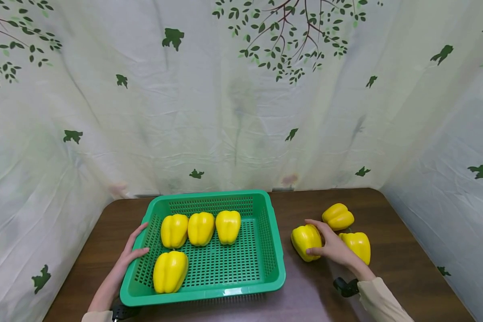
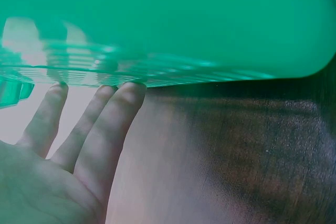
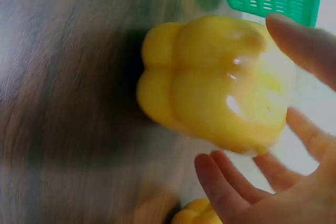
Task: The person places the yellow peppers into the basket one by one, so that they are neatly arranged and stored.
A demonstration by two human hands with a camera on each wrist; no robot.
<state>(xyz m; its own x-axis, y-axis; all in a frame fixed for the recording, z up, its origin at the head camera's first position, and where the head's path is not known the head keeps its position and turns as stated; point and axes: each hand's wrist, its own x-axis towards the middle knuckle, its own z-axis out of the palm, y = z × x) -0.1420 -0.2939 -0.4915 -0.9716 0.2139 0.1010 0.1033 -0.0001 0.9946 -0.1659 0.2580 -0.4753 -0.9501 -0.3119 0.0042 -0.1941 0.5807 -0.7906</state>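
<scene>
A green plastic basket [image 1: 203, 296] with perforated walls holds several yellow bell peppers, three in a row [image 1: 201, 229] at the back and one [image 1: 171, 272] at the front left. My left hand [image 1: 132, 252] rests at the basket's left side, thumb and index finger at the rim. In the left wrist view, straight fingers [image 2: 107, 129] touch the outer wall. To the right of the basket, my right hand [image 1: 335, 245] holds a yellow bell pepper [image 1: 304, 241] between thumb and fingers, close over the table. The right wrist view shows that bell pepper [image 3: 210, 77] on its side.
Two more yellow bell peppers lie beyond and beside my right hand, one farther back [image 1: 338, 216] and one [image 1: 358, 247] partly behind the wrist. The brown wooden table [image 1: 402, 268] ends at a white leaf-print curtain [image 1: 233, 112] on the back and sides.
</scene>
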